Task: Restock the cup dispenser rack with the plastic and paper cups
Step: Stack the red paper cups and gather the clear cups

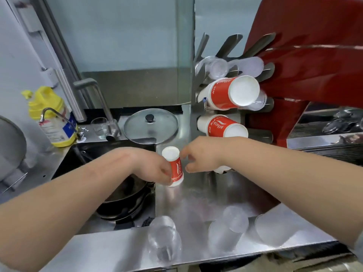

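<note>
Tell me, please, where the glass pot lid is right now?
In the head view, the glass pot lid lies flat on the steel counter behind the sink, left of the cup rack.

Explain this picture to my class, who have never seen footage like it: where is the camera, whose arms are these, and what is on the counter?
There is only one picture, taken by a wide-angle camera worn on a person's head, looking down at their own bare arms. No robot is involved.

The left hand grips a small red and white paper cup, turned bottom up and tilted on the steel counter. The right hand reaches toward it, fingers loosely curled, holding nothing that I can see.

On the right stands the cup dispenser rack, a metal stand whose slots hold stacks of larger red paper cups and clear plastic cups lying on their sides.

Near the front edge, blurred, are more clear plastic cups waiting to be loaded.

Behind are a glass pot lid, a yellow bottle, a tap and a sink holding dark pans.
</note>
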Demonstrator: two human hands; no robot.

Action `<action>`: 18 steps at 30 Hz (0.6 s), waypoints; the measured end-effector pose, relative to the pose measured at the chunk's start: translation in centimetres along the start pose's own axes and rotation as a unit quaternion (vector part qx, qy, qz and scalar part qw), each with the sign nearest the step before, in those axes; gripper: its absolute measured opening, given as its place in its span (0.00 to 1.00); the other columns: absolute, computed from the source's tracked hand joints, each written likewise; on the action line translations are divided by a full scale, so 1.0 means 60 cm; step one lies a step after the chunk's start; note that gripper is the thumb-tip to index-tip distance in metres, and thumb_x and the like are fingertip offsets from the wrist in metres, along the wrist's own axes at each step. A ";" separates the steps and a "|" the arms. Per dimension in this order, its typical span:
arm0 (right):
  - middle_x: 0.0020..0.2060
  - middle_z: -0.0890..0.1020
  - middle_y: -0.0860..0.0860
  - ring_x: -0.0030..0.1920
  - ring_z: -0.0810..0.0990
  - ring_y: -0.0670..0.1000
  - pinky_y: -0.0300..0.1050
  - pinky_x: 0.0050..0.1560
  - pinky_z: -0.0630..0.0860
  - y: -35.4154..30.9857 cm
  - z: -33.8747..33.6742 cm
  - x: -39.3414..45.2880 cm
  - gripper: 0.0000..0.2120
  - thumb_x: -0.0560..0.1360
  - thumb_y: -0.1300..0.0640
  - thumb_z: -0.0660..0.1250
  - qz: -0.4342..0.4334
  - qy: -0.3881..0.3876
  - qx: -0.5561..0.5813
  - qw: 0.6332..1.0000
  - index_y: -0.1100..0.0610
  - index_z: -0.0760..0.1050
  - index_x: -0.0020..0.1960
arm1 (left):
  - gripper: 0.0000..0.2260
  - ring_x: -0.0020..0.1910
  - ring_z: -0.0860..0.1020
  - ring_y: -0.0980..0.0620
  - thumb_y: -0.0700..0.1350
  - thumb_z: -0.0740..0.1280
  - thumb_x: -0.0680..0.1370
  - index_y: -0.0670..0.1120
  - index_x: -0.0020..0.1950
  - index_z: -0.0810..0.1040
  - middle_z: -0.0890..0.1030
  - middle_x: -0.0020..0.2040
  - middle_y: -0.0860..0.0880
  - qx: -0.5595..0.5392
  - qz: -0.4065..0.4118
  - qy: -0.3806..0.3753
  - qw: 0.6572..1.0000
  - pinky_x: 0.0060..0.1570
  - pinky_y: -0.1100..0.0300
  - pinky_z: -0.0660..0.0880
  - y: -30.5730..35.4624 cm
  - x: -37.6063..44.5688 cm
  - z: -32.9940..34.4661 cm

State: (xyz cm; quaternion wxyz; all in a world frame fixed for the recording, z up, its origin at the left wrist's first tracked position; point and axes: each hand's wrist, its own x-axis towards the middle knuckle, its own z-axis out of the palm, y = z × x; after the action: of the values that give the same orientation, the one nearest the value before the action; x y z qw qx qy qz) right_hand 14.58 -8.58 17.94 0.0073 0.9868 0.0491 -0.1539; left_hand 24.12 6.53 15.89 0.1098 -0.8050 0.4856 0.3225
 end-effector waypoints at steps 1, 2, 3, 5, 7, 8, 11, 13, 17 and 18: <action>0.54 0.80 0.51 0.54 0.77 0.55 0.45 0.52 0.75 0.002 0.002 -0.017 0.18 0.76 0.47 0.62 -0.004 0.003 0.001 1.000 0.51 0.73 0.65 | 0.16 0.56 0.77 0.52 0.59 0.61 0.78 0.58 0.63 0.77 0.80 0.58 0.55 0.012 0.008 0.001 1.000 0.62 0.53 0.73 0.015 -0.007 -0.003; 0.53 0.81 0.50 0.53 0.78 0.55 0.45 0.52 0.75 0.007 0.005 -0.035 0.18 0.76 0.47 0.62 -0.004 0.005 0.007 1.000 0.50 0.73 0.65 | 0.16 0.56 0.76 0.53 0.59 0.62 0.78 0.58 0.64 0.76 0.79 0.58 0.56 0.019 0.017 0.007 1.000 0.61 0.55 0.72 0.032 -0.011 -0.005; 0.52 0.81 0.50 0.53 0.78 0.55 0.45 0.51 0.74 0.012 0.009 -0.053 0.18 0.76 0.47 0.62 -0.004 0.009 0.013 1.000 0.50 0.73 0.65 | 0.17 0.55 0.74 0.54 0.59 0.62 0.79 0.57 0.65 0.75 0.78 0.59 0.56 0.026 0.023 0.010 0.999 0.59 0.57 0.71 0.051 -0.015 -0.005; 0.51 0.82 0.50 0.52 0.78 0.55 0.46 0.52 0.75 0.026 0.024 -0.090 0.18 0.76 0.46 0.62 -0.004 0.016 0.020 1.000 0.49 0.73 0.64 | 0.18 0.56 0.74 0.53 0.59 0.62 0.79 0.55 0.67 0.73 0.77 0.58 0.56 0.034 0.035 0.008 0.999 0.56 0.59 0.70 0.086 -0.018 -0.001; 0.52 0.81 0.50 0.53 0.77 0.55 0.48 0.53 0.75 0.040 0.042 -0.129 0.17 0.75 0.46 0.62 -0.002 0.005 0.029 1.000 0.49 0.73 0.63 | 0.22 0.62 0.75 0.53 0.60 0.63 0.79 0.55 0.72 0.70 0.76 0.65 0.56 0.037 0.039 -0.002 0.999 0.61 0.58 0.71 0.118 -0.017 0.007; 0.52 0.81 0.50 0.54 0.77 0.54 0.48 0.54 0.75 0.047 0.053 -0.148 0.17 0.75 0.46 0.63 0.000 -0.004 0.042 0.999 0.49 0.74 0.62 | 0.24 0.65 0.74 0.52 0.60 0.63 0.79 0.55 0.73 0.68 0.75 0.67 0.55 0.038 0.037 -0.002 0.999 0.63 0.58 0.70 0.132 -0.016 0.013; 0.52 0.80 0.49 0.53 0.77 0.53 0.49 0.53 0.76 0.064 0.084 -0.196 0.15 0.74 0.46 0.63 0.010 -0.005 0.088 0.996 0.48 0.75 0.59 | 0.28 0.70 0.71 0.50 0.60 0.65 0.78 0.53 0.76 0.65 0.72 0.72 0.52 0.054 0.026 0.034 0.998 0.67 0.56 0.69 0.162 -0.006 0.039; 0.49 0.81 0.49 0.51 0.78 0.54 0.49 0.51 0.76 0.074 0.108 -0.212 0.14 0.74 0.47 0.63 0.023 0.020 0.112 0.993 0.50 0.75 0.57 | 0.30 0.69 0.72 0.50 0.59 0.67 0.77 0.53 0.77 0.64 0.73 0.71 0.51 0.038 0.042 0.060 0.997 0.68 0.55 0.69 0.176 0.003 0.057; 0.53 0.78 0.52 0.56 0.76 0.54 0.51 0.55 0.75 0.072 0.166 -0.226 0.21 0.73 0.45 0.64 0.046 0.056 0.175 0.982 0.50 0.71 0.63 | 0.34 0.69 0.70 0.52 0.56 0.70 0.76 0.54 0.79 0.58 0.70 0.72 0.51 -0.046 0.048 0.087 0.994 0.66 0.61 0.66 0.201 0.012 0.096; 0.55 0.77 0.52 0.57 0.76 0.55 0.52 0.56 0.75 0.070 0.182 -0.228 0.22 0.72 0.45 0.64 0.055 0.062 0.197 0.977 0.51 0.70 0.64 | 0.36 0.71 0.68 0.53 0.56 0.70 0.76 0.55 0.80 0.56 0.69 0.73 0.51 -0.067 0.045 0.095 0.992 0.67 0.62 0.65 0.207 0.014 0.107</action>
State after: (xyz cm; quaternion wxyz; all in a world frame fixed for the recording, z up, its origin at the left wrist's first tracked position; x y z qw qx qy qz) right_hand -1.30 -14.35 11.71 -0.1816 0.9778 -0.0357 -0.0982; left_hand 11.12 2.82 12.12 -0.0056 -0.8151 0.5064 0.2812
